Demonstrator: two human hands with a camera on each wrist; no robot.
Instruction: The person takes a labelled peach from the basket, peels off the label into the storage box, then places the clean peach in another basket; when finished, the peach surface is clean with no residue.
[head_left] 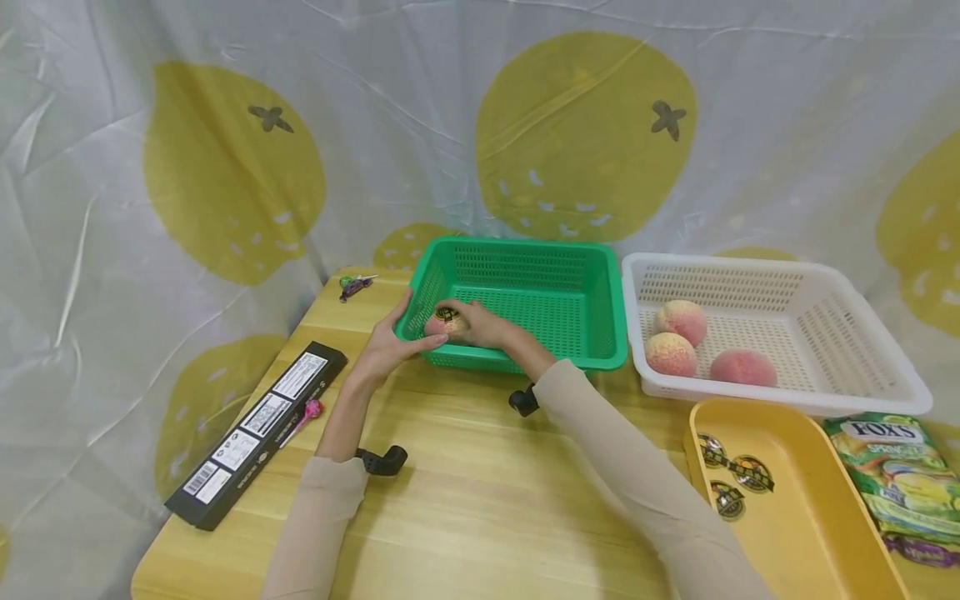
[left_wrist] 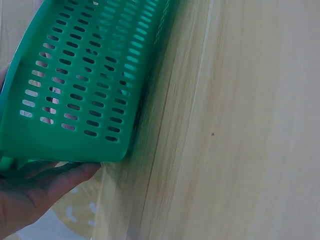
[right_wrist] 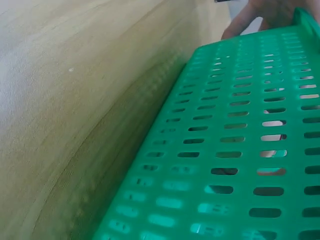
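A green plastic basket (head_left: 607, 363) with slotted walls stands at the back of the table. My left hand (head_left: 384, 348) grips its front left corner, the thumb reaching over the rim and the fingers along the outside. In the left wrist view the fingers (left_wrist: 65, 182) lie at the end wall of the basket. Inside that corner is a pink and yellow peach (head_left: 434, 326), with a round black and gold sticker (head_left: 447, 314) on top. My right hand (head_left: 483, 325) reaches over the front rim and holds the peach, partly hiding it.
To the right, a white basket (head_left: 892, 400) holds three peaches. A yellow tray (head_left: 817, 508) with several black and gold stickers lies in front, beside a green candy bag (head_left: 892, 475). At left are a long black box (head_left: 255, 433), a pink lollipop (head_left: 312, 409) and small wrapped candies (head_left: 354, 287).
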